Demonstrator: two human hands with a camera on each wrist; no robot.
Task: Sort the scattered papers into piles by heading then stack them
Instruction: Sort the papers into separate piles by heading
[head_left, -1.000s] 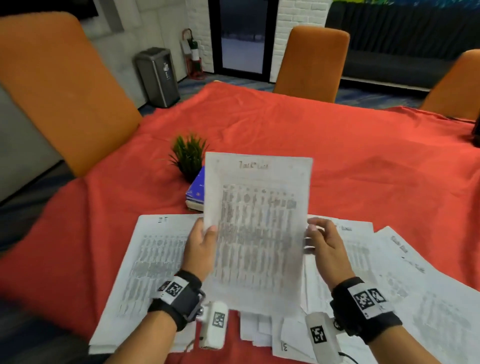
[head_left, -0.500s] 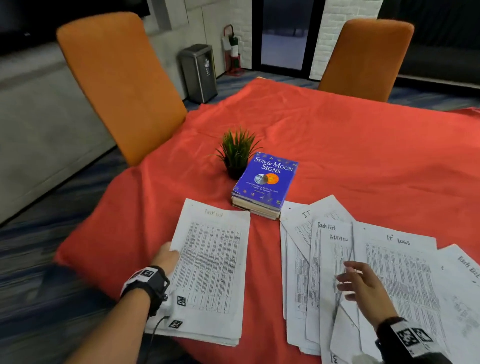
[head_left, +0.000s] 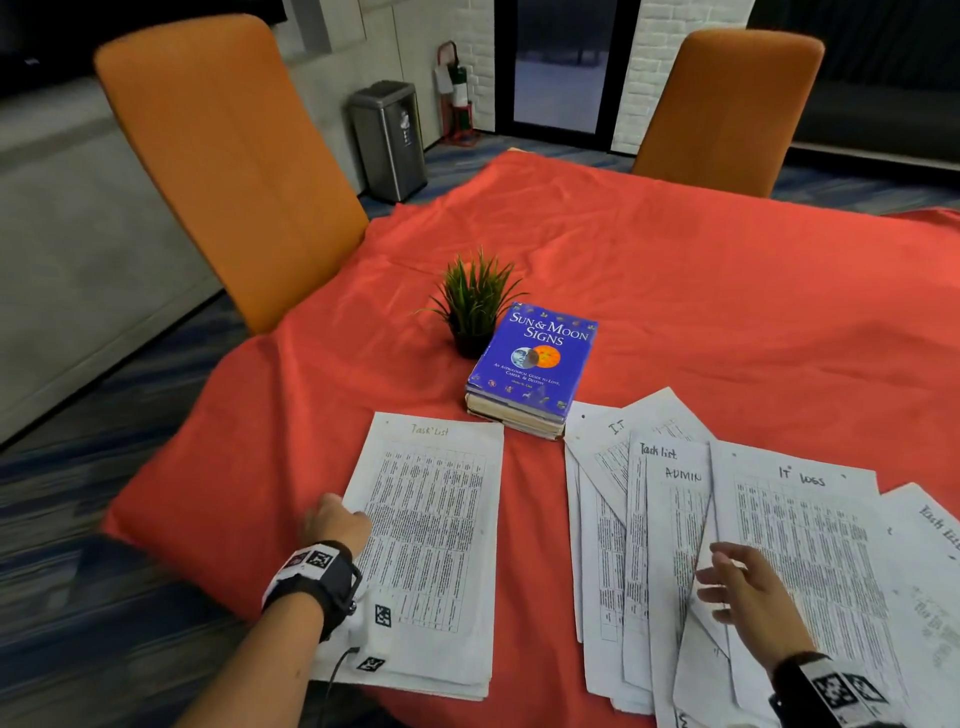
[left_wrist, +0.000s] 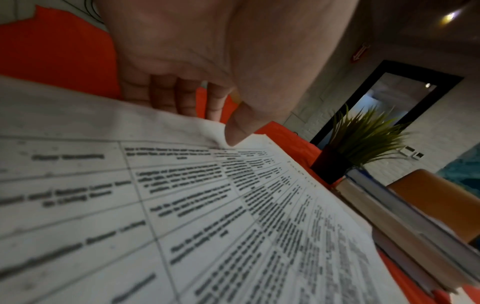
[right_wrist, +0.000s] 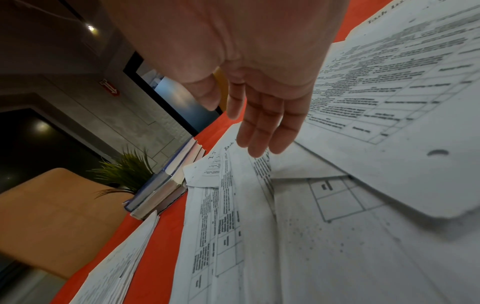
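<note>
My left hand: it pinched the left edge of the top sheet of the "Task list" pile, thumb on top and fingers curled under the edge, as the left wrist view showed.
My right hand: it hovered just above the scattered papers with fingers straight and loosely spread, holding nothing.
"Task list" pile: it lay squared up on the near left part of the bench, apart from the loose sheets.
Scattered papers: they were fanned out and overlapping on the near right of the bench, with headings "IT", "Task list" and "ADMIN" showing; an "IT logs" sheet lay on top just beside my right hand.
Book: a blue one, it sat on a second book between the pile and the loose sheets, farther back.
Plant: a small potted one, it stood just behind the books.
Bench: it wore a red cloth, with orange chairs beside it.
</note>
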